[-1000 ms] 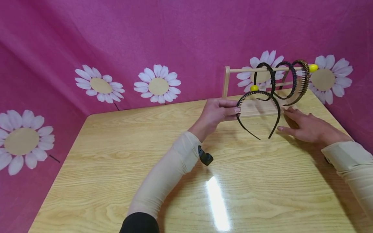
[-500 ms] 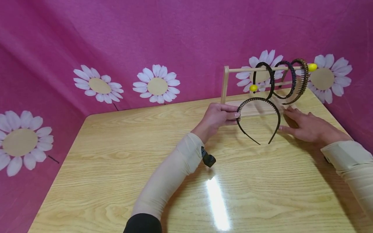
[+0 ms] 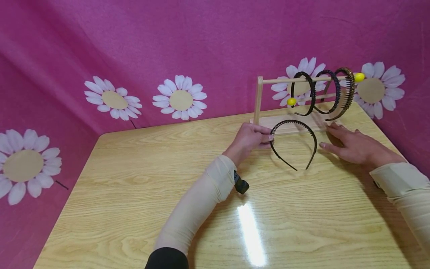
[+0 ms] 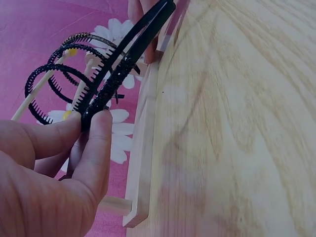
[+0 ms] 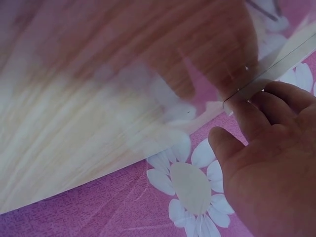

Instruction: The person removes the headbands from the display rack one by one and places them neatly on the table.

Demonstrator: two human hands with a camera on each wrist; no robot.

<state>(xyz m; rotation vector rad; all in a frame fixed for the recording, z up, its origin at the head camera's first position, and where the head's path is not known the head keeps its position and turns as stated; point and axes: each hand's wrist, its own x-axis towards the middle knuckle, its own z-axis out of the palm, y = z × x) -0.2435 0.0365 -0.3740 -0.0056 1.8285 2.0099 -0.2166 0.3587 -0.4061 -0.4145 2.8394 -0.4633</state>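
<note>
A black toothed headband [image 3: 293,121] stands out in front of the wooden rack, its two ends pointing down. My left hand [image 3: 250,139] pinches its left side between thumb and fingers; the left wrist view shows the thumb and fingertips on the dark, glittery band [image 4: 113,81]. Three more headbands hang on the rack's upper rod: a black one [image 3: 313,93], a dark one [image 3: 337,91] and a brown patterned one [image 3: 350,93]. My right hand [image 3: 357,145] rests with extended fingers at the right end of the rack's base [image 3: 285,127], fingertips touching it.
The light wooden rack has an upright post [image 3: 258,100] at its left and rods tipped with a yellow knob [image 3: 359,77] and a lower yellow knob [image 3: 291,101]. It stands near the back edge of the wood-grain table [image 3: 151,186], before a pink flowered cloth [image 3: 215,48].
The left hand has lowered the held headband toward the table and drawn it slightly leftward, away from the lower yellow knob. The right hand has stayed at the base.
</note>
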